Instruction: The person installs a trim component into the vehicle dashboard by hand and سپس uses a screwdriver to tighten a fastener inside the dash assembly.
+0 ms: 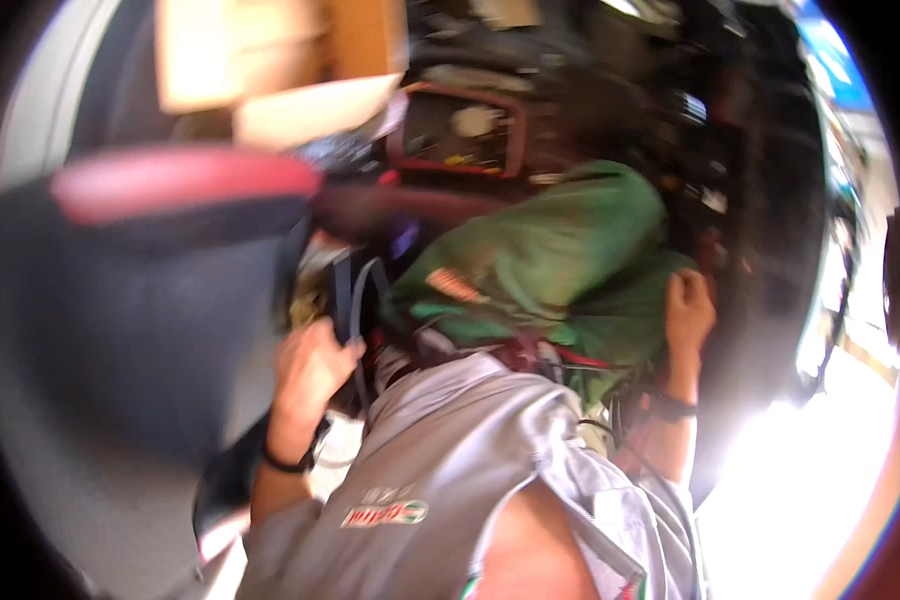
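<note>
The picture was blurred by motion and tilted. The person's left hand (pixel 310 372) was curled around a dark strap (pixel 355 300) that looped up out of a cluttered gap, the fingers closed on it and a dark band showing at the wrist. The right hand (pixel 688 312) was clenched on the edge of a green cloth (pixel 550 250), gripping a fold of it; a dark watch sat on that wrist too. The green cloth lay bunched between the two hands, draped over red and black wires (pixel 570 362) just beneath it, and it bore a small striped patch. The person's grey shirt (pixel 470 470) filled the lower middle of the view. To the left stood a dark seat with a red stripe (pixel 170 185) along its top, close beside the left hand. Above the cloth sat a dark tray with a red rim (pixel 460 130), and pale cardboard boxes (pixel 270 70) rested at the upper left.
</note>
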The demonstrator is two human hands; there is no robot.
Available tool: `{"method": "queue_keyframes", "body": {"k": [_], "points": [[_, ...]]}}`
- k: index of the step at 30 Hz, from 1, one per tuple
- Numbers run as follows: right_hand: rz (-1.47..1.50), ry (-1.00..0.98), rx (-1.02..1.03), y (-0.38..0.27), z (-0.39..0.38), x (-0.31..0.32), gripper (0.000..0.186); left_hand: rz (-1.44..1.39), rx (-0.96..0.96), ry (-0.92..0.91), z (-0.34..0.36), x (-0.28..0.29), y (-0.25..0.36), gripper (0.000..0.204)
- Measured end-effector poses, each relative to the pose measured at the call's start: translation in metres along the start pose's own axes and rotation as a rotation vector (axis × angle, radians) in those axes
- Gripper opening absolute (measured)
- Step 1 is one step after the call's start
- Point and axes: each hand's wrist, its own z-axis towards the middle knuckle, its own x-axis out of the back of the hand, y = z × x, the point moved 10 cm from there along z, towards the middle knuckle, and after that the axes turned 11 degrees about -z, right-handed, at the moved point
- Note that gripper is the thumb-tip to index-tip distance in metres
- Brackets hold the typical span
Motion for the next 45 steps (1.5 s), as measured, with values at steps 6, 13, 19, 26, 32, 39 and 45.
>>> {"method": "queue_keyframes", "body": {"k": [6,13,19,26,32,39,45], "points": [[0.198,0.044,-0.272,0.052,-0.004,0.041,0.014,0.361,0.067,-0.124,-0.01,0.026,0.03,0.059],[0.397,-0.034,-0.424,0.053,-0.058,0.036,0.018,0.334,-0.502,0.077,0.0,0.071,0.23,0.037],[0.468,-0.006,-0.46,0.036,-0.053,0.041,0.018,0.408,-0.835,0.106,0.025,0.05,0.347,0.035],[-0.232,-0.601,-0.145,0.027,0.12,-0.083,0.025,0.084,-0.938,-0.063,0.04,-0.018,0.443,0.038],[-0.576,-0.334,-0.413,0.15,0.162,-0.312,0.039,0.136,-1.171,0.448,0.058,-0.047,0.453,0.032],[-0.428,-0.847,-0.441,0.129,0.109,-0.341,0.04,0.088,-1.185,0.525,0.062,-0.041,0.438,0.03],[0.096,-0.446,-0.544,0.135,0.14,-0.295,0.038,0.053,-1.234,0.52,0.064,-0.043,0.438,0.03]]}}
